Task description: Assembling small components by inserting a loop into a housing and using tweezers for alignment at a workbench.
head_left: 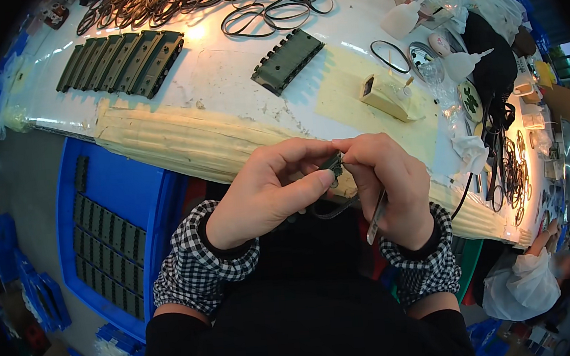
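Note:
Just off the near edge of the worktable, my left hand [266, 193] is closed on a small dark green part [332, 163], most of it hidden by the fingers. Against it, my right hand [393, 175] is closed in a pinch, and a slim metal tool [376, 219] sticks out below its palm; the tool's working end is covered. A thin dark band [337, 211] loops beneath the hands. Farther back on the table lies a dark green ridged plastic block [287, 61]. Several similar dark green pieces [122, 65] stand in a row at the far left.
Dark loops of band [161, 4] pile up along the far side. A cream block [386, 98], squeeze bottles [401, 20] and plastic bags crowd the right. A blue bin [68, 237] of green pieces sits lower left. Another person [521, 283] is at the far right.

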`<state>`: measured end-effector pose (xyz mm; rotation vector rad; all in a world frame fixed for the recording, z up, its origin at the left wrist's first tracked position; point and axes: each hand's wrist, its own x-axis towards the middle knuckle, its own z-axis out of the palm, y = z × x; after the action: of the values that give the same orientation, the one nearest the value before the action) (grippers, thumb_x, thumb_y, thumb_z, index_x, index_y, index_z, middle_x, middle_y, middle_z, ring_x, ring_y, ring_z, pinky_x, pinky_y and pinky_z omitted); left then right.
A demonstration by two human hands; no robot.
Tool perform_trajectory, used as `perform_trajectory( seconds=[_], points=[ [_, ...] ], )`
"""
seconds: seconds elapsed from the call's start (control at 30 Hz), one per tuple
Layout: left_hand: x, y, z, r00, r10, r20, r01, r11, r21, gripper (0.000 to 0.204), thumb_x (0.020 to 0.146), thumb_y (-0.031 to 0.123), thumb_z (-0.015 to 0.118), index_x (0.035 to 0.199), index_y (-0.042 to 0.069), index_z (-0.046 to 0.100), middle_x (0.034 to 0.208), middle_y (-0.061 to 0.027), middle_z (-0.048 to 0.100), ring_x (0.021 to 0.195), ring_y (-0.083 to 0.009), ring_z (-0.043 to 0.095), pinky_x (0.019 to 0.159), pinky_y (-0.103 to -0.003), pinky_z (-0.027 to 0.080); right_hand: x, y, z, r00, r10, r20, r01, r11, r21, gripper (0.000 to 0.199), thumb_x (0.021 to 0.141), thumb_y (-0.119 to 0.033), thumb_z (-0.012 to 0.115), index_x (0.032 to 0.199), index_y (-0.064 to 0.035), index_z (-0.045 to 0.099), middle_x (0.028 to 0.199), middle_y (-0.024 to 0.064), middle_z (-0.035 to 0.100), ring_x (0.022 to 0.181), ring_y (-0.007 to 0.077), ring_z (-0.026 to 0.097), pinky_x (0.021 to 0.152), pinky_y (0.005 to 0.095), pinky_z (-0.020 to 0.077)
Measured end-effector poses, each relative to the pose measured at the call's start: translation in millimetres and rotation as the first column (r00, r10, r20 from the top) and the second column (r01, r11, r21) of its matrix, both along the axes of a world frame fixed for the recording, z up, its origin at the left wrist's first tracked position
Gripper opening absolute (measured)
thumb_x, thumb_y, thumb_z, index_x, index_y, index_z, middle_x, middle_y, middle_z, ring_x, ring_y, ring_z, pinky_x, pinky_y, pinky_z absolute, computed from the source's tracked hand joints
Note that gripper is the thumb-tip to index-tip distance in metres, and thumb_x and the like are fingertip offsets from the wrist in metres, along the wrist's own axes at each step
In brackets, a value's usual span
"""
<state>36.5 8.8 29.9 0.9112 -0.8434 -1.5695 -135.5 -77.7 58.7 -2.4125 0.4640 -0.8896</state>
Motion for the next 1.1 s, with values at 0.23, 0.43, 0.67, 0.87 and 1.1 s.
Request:
perform_trajectory(
  seconds=[0.23,0.43,0.67,0.87,1.1],
  points=[
    [0.6,0.9,-2.8,0.999,-0.002,0.034,0.002,1.0,-0.007,0.038,0.091,0.013,0.062,0.126,-0.002,0.054,0.09,-0.0018,0.065,0.069,-0.0023,0.056,0.056,-0.016,0.045,-1.4,0.0,-3.9,1.0,0.006,-0.026,-0.008,0.998,-0.058,0.034,0.063,0.006,0.062,0.096,-0.004,0.058,0.091,0.011,0.063,0.07,0.0277,0.063,0.057,0.0331,0.0502],
    [-1.7,1.5,-0.1,0.998,0.053,0.038,-0.054,0.998,0.023,0.039,0.092,0.015,0.062,0.126,-0.002,0.053,0.089,-0.0022,0.065,0.07,-0.0032,0.058,0.057,-0.017,0.045,-2.9,4.3,-5.8,1.0,-0.021,0.004,0.021,0.984,-0.175,0.031,0.067,0.005,0.068,0.097,-0.0013,0.059,0.098,0.0155,0.068,0.068,0.024,0.065,0.06,0.0308,0.0514],
    [-10.8,2.1,-0.3,0.984,0.17,-0.053,-0.168,0.985,0.036,0.04,0.093,0.012,0.06,0.128,-0.004,0.051,0.103,-0.0071,0.064,0.087,-0.0093,0.063,0.067,-0.02,0.05,2.4,9.3,-12.2,0.993,-0.072,0.092,0.083,0.988,-0.129,0.023,0.077,0.005,0.068,0.096,0.0008,0.058,0.105,0.0216,0.067,0.069,0.0245,0.067,0.061,0.0298,0.0533],
    [-11.3,2.4,1.4,0.974,0.199,-0.11,-0.197,0.98,0.031,0.039,0.093,0.009,0.058,0.129,-0.004,0.05,0.11,-0.0088,0.063,0.09,-0.0112,0.063,0.075,-0.022,0.051,7.6,13.6,-6.4,0.99,-0.105,0.094,0.11,0.993,-0.049,0.009,0.088,0.0,0.062,0.094,0.0003,0.054,0.106,0.0215,0.068,0.076,0.0215,0.069,0.068,0.0264,0.0529],
    [-7.9,1.5,5.2,0.978,0.17,-0.119,-0.165,0.985,0.05,0.036,0.094,0.009,0.055,0.127,-0.005,0.05,0.111,-0.0089,0.063,0.091,-0.012,0.063,0.08,-0.025,0.052,7.8,11.0,-7.6,0.99,-0.102,0.1,0.102,0.995,0.004,0.009,0.089,-0.001,0.062,0.095,-0.0004,0.055,0.106,0.0199,0.068,0.078,0.0169,0.068,0.069,0.0254,0.053]
  ],
)
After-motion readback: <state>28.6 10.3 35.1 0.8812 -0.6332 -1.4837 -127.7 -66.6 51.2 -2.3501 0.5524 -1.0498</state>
